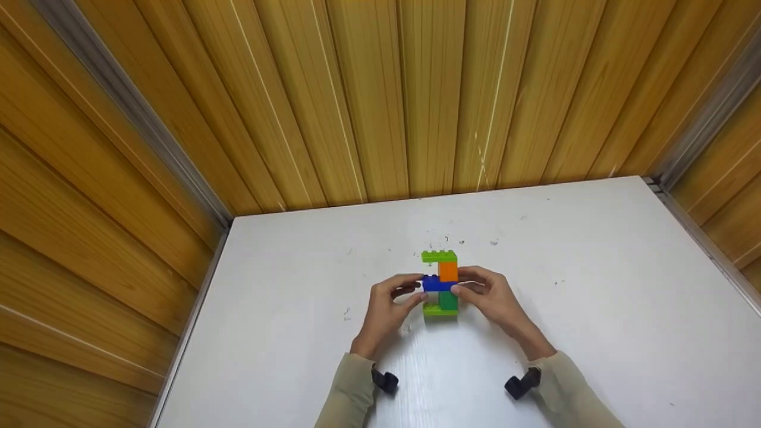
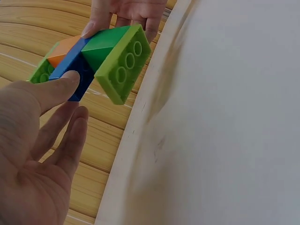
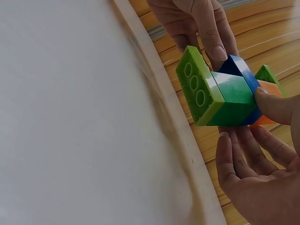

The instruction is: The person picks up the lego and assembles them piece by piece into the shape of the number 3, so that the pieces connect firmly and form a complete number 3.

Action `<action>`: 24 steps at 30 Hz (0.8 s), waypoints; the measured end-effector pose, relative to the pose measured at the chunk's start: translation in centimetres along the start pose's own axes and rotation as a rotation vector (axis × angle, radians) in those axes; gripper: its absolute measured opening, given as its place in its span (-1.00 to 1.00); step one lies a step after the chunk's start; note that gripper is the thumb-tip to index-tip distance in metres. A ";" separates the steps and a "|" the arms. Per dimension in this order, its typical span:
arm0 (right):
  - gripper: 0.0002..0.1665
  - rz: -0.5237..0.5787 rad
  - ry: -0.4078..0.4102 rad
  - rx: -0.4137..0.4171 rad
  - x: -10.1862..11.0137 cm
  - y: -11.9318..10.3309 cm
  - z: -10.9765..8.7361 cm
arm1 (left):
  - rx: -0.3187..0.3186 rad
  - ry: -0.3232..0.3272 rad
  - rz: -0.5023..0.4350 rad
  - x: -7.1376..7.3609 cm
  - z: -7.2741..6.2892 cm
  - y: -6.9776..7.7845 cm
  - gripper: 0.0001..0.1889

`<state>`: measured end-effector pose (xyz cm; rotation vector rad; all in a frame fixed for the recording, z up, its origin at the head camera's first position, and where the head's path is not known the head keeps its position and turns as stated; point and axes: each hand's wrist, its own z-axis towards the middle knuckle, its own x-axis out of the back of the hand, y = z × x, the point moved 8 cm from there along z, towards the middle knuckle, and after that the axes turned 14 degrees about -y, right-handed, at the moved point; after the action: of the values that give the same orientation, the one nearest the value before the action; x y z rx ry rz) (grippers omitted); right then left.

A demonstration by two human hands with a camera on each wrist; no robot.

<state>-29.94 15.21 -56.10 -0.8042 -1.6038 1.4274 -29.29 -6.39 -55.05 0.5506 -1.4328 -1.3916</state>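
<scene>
Both hands hold a toy-brick stack in the middle of the head view. From the top it has a light green brick [image 1: 439,257], an orange brick [image 1: 448,272], a long blue brick [image 1: 430,286], a dark green brick [image 1: 448,301] and another light green brick [image 1: 440,312]. My left hand [image 1: 387,306] pinches the blue brick's overhanging left end, thumb in front. On the right side, my right hand [image 1: 498,301] grips the stack; its thumb presses by the blue and orange bricks [image 3: 268,89], with its other fingers behind. Hollow round tubes show under the lower light green brick [image 2: 125,65].
The white table [image 1: 285,333] carries small dark marks beyond the stack. Wood-patterned panels [image 1: 374,101] stand along its back and sides. Black camera mounts [image 1: 389,382] are strapped at both wrists, over light sleeves [image 1: 351,386].
</scene>
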 end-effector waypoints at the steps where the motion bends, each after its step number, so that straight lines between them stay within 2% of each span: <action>1: -0.45 0.004 0.002 -0.004 0.0 0.0 0.0 | -0.013 0.006 -0.004 0.0 0.0 0.0 -0.63; 7: -0.45 -0.004 0.012 -0.024 0.0 0.0 -0.1 | -0.062 0.025 -0.014 0.1 0.1 0.3 -0.65; 10: -0.46 -0.007 0.020 -0.029 0.0 0.0 -0.1 | -0.068 0.032 -0.013 0.0 0.1 0.4 -0.66; 15: -0.43 -0.001 0.016 -0.011 0.0 -0.1 -0.2 | -0.055 0.053 -0.012 0.0 0.2 0.3 -0.67; 20: -0.37 0.031 -0.028 0.025 -0.3 -0.2 -0.2 | -0.011 0.079 0.009 -0.2 0.2 0.1 -0.69; 24: -0.34 0.016 -0.059 0.073 -0.4 -0.5 -0.3 | 0.014 0.097 0.022 -0.2 0.1 -0.1 -0.71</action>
<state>-29.45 14.88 -55.63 -0.7405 -1.5832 1.5245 -29.35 -6.17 -55.23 0.6019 -1.3679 -1.3205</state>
